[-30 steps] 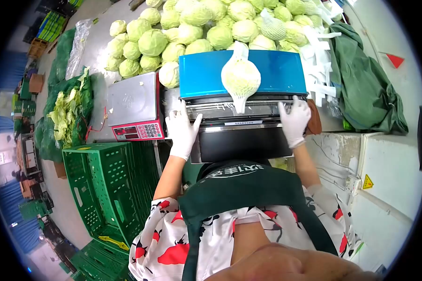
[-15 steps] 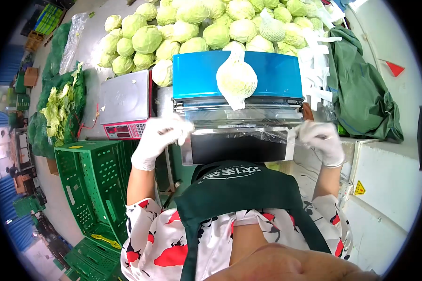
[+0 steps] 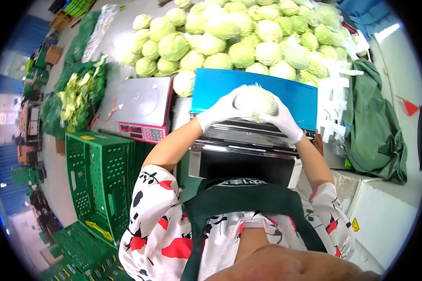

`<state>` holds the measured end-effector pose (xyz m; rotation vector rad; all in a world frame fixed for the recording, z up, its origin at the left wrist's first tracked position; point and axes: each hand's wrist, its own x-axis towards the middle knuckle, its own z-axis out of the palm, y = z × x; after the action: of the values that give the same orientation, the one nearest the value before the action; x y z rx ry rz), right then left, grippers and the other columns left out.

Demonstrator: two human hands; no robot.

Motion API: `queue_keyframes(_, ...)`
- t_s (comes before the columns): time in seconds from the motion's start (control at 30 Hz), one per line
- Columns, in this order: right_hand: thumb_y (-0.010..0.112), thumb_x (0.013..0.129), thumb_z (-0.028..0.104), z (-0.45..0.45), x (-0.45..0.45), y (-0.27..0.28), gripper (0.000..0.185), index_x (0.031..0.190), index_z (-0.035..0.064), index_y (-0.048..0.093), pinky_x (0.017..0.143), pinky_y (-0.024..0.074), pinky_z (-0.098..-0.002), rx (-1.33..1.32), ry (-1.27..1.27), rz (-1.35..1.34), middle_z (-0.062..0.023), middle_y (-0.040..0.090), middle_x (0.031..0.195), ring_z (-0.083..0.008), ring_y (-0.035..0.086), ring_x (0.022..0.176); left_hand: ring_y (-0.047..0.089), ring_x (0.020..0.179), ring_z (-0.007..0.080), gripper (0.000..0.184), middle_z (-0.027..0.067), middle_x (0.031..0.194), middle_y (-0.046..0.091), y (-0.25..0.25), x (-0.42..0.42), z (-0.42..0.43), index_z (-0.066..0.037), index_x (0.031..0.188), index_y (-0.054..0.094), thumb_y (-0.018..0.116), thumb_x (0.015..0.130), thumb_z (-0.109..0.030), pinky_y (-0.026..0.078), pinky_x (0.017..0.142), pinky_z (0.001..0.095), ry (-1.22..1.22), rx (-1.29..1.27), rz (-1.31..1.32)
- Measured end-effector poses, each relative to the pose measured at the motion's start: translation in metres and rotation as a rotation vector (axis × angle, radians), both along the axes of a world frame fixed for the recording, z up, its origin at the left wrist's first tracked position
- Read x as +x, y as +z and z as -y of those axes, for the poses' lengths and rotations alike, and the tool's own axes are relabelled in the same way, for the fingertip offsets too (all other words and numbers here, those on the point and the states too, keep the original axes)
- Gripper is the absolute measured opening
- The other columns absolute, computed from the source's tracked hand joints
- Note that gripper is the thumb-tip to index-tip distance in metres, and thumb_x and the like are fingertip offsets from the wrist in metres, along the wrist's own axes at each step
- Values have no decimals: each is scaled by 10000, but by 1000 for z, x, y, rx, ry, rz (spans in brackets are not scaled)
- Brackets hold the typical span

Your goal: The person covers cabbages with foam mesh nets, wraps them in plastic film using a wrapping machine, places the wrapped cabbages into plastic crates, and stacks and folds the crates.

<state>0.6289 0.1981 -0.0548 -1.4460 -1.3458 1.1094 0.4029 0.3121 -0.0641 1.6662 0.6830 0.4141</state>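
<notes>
A pale green cabbage [image 3: 256, 100] in a white foam net is between my two white-gloved hands, over the blue top [image 3: 208, 86] of a film wrapping machine. My left hand [image 3: 224, 110] is curved around its left side. My right hand [image 3: 285, 121] presses on its right side with the thumb near the front. Whether the cabbage still rests on the blue top or is lifted, I cannot tell. Below my hands are the machine's metal rollers and its dark front plate [image 3: 244, 166].
Many cabbages [image 3: 241, 55] are heaped behind the machine. A red-framed scale [image 3: 143, 103] stands left, above green crates [image 3: 98, 178]. White foam nets [image 3: 333, 100] and a green cloth [image 3: 373, 122] lie right. Loose leaves [image 3: 77, 96] sit in a green net bag at far left.
Both hands have left the film at the machine's front edge, moved inward and up, and taken hold of the netted cabbage. The view has shifted, so the scene sits lower and further right.
</notes>
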Motion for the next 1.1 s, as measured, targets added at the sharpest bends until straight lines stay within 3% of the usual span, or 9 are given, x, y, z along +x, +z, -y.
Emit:
queue_keyframes(0.1, 689, 922, 385, 41, -19, 51, 695, 1426, -29, 449, 995, 466, -319, -441, -80, -229, -119, 590, 1316, -168, 567, 1178, 640, 973, 153, 861, 139, 1177, 631, 15, -16, 47, 67, 1390, 420, 795, 813, -452, 553, 739, 262, 54, -384, -69)
queue_keyframes(0.23, 604, 984, 359, 129, -46, 100, 570, 1418, 5, 497, 943, 481, -290, -677, 80, -335, -73, 635, 1234, -114, 595, 1073, 683, 859, 181, 813, 161, 1116, 666, 62, -56, 123, 80, 1317, 489, 761, 825, -508, 576, 610, 263, -137, -612, -202)
queue_keyframes(0.47, 472, 958, 661, 202, -82, -2, 747, 1201, -18, 663, 561, 466, -221, -967, -89, -460, -86, 701, 874, -121, 640, 713, 690, 938, 223, 817, 163, 1067, 702, -7, -90, 177, 24, 1238, 640, 625, 846, -693, 548, 848, 343, -214, -1056, -402)
queue_keyframes(0.67, 443, 1029, 493, 192, -64, -34, 576, 1346, 27, 561, 904, 490, -269, -1191, 6, -1289, -60, 645, 1212, -139, 609, 1068, 573, 1221, 212, 759, 140, 1314, 616, -28, -108, 189, -28, 1412, 504, 492, 959, -636, 393, 1084, 361, -95, -1282, -368)
queue_keyframes(0.77, 585, 1000, 344, 229, -55, -30, 432, 1293, 26, 600, 976, 465, -339, -872, -29, -844, -77, 649, 1219, -182, 606, 1127, 575, 1234, 245, 664, 175, 1346, 589, -17, -132, 202, 15, 1412, 481, 587, 977, -476, 412, 1079, 328, -11, -1275, -83)
queue_keyframes(0.83, 683, 932, 155, 254, -65, -28, 257, 1138, 6, 652, 934, 490, -338, -216, 3, 241, -98, 688, 1034, -174, 642, 996, 631, 1165, 222, 485, 168, 1274, 645, -28, -143, 228, -9, 1373, 529, 648, 970, -251, 463, 1026, 317, 111, -736, -145)
queue_keyframes(0.9, 636, 967, 169, 272, -66, -42, 178, 1042, 7, 652, 787, 518, -304, -36, -52, 405, -64, 667, 837, -139, 632, 828, 700, 782, 201, 419, 140, 915, 692, -26, -151, 238, -100, 1377, 548, 619, 964, -95, 567, 751, 336, 56, 520, -350)
queue_keyframes(1.0, 578, 1009, 221, 262, -72, -10, 208, 947, 32, 640, 638, 485, -254, -452, -467, -390, -22, 610, 686, -110, 578, 650, 585, 616, 111, 357, 27, 767, 630, -14, -154, 240, -89, 1389, 540, 506, 1033, -78, 535, 629, 255, 374, -362, -138)
queue_keyframes(1.1, 444, 1069, 285, 265, -62, -7, 359, 876, 40, 623, 537, 421, -237, -641, -543, -356, -13, 559, 621, -103, 516, 548, 515, 558, 81, 291, -2, 716, 579, -30, -162, 236, -62, 1315, 580, 469, 1061, -150, 489, 550, 236, 394, -320, -188)
